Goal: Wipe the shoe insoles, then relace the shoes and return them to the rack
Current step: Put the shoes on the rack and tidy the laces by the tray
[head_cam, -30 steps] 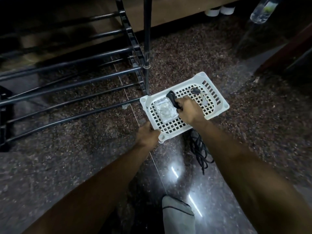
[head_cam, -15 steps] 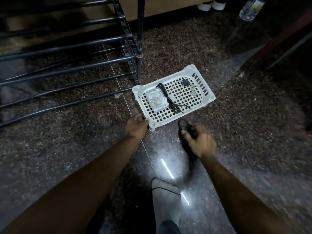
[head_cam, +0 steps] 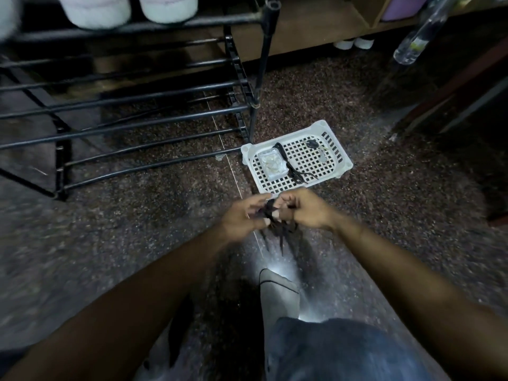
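Observation:
Both my hands meet over the dark stone floor, just in front of the white plastic basket. My left hand and my right hand both pinch a bunched black shoelace, whose ends dangle below them. A second black shoelace lies inside the basket beside a small clear packet. The black metal shoe rack stands at the left, with two pale shoes on its top bars. A grey shoe sits near my knee at the bottom centre.
A dark key-like object lies in the basket's far corner. A clear plastic bottle hangs at the upper right. A wooden cabinet base runs along the back wall. Dark furniture stands at the right.
My left hand let go of the basket's corner. My right hand lifted the lace off the floor, and both hands came together on it. The view tilted up.

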The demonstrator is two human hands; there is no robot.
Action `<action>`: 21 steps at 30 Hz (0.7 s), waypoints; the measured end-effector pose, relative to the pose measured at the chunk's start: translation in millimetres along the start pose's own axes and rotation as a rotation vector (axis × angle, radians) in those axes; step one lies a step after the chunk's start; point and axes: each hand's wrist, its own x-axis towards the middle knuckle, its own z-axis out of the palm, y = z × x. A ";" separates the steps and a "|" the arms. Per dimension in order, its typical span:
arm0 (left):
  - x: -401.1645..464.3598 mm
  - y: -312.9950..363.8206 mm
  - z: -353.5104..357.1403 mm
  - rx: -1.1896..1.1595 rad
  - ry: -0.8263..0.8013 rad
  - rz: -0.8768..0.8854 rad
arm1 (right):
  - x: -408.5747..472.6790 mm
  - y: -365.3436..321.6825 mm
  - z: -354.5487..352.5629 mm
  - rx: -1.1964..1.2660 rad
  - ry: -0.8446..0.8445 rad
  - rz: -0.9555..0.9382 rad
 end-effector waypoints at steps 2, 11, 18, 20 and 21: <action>-14.5 19.2 -3.7 0.001 -0.044 0.015 | -6.8 -21.8 -6.9 -0.027 0.044 -0.031; -60.5 52.3 -53.7 -0.061 0.168 -0.032 | -37.5 -75.9 -41.9 -0.340 0.290 -0.093; -80.1 56.9 -85.5 -0.089 0.323 -0.082 | -52.0 -116.0 -43.8 -0.638 0.351 -0.080; -82.1 59.4 -87.8 -0.106 0.357 -0.091 | -52.6 -116.7 -40.1 -0.729 0.267 -0.036; -82.8 62.1 -88.4 -0.105 0.368 -0.089 | -51.3 -115.1 -38.4 -0.761 0.213 -0.021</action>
